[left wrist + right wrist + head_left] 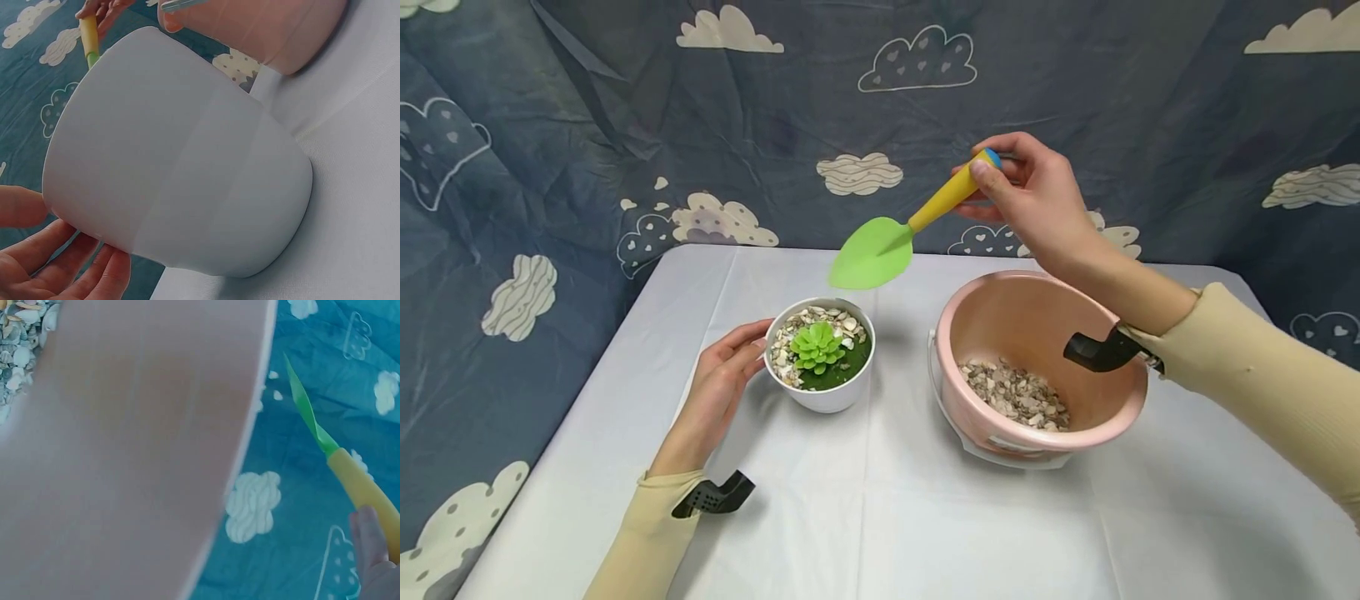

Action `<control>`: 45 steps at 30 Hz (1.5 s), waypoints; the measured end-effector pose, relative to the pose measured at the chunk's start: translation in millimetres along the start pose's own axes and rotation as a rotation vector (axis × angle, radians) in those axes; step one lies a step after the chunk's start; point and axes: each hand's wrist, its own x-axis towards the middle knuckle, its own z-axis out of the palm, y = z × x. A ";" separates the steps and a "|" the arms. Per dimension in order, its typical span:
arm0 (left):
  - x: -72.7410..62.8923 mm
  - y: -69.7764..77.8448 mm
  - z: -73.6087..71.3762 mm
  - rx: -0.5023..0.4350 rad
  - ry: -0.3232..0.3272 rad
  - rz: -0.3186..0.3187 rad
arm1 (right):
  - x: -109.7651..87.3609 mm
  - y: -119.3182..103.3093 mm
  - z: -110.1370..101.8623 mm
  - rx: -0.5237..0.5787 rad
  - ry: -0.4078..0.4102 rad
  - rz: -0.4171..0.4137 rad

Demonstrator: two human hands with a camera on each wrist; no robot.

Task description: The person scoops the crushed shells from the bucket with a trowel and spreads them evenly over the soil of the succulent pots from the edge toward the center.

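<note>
In the head view my right hand [1030, 192] grips a toy trowel [951, 198] by the end of its yellow handle. The trowel's bright green blade [874, 254] hangs in the air, angled down to the left, behind the white pot [827, 400]. That pot stands on the table, holding a small green succulent [817, 347] with shell-like chips [782, 350] round part of it and dark green surface elsewhere. My left hand [715, 383] touches the pot's left side near the rim; in the left wrist view its fingers [109, 275] lie fairly straight against the wall.
Right of the pot stands a pink bucket [958, 400] with pale chips [1018, 396] on its bottom, below my right forearm. Its handle [934, 375] hangs at the left side. A white cloth covers the table [880, 525]; a dark cloud-patterned curtain [805, 108] hangs behind.
</note>
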 end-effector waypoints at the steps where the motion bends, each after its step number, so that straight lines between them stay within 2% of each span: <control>1: -0.2 -0.1 0.0 -0.003 0.000 -0.002 | 0.2 -2.5 -3.0 0.006 0.008 0.022; 5: -1.1 0.3 0.4 -0.003 -0.001 -0.001 | -0.4 -13.4 -15.3 0.027 0.030 0.075; 13: -1.0 1.5 0.5 0.000 0.000 -0.002 | -9.3 -26.5 -43.9 0.063 0.039 0.061; 23: -1.2 1.2 0.9 0.015 0.001 -0.010 | -30.7 -33.4 -86.8 0.177 0.095 0.143; 27: -1.7 0.9 0.6 0.019 0.002 -0.015 | -40.7 -34.5 -107.2 0.175 0.129 0.152; 32: -2.9 1.5 0.7 0.027 0.001 -0.019 | -55.2 -32.3 -129.1 0.075 0.181 0.142; 36: -3.0 1.3 0.9 0.031 0.003 -0.019 | -66.1 -28.3 -140.1 -0.017 0.183 0.123; 40: -2.6 1.2 1.6 0.019 0.008 -0.019 | -74.3 -24.1 -143.6 -0.192 0.161 0.131; 45: -2.7 1.3 2.6 0.013 0.008 -0.020 | -83.9 -14.8 -137.8 -0.423 0.097 0.134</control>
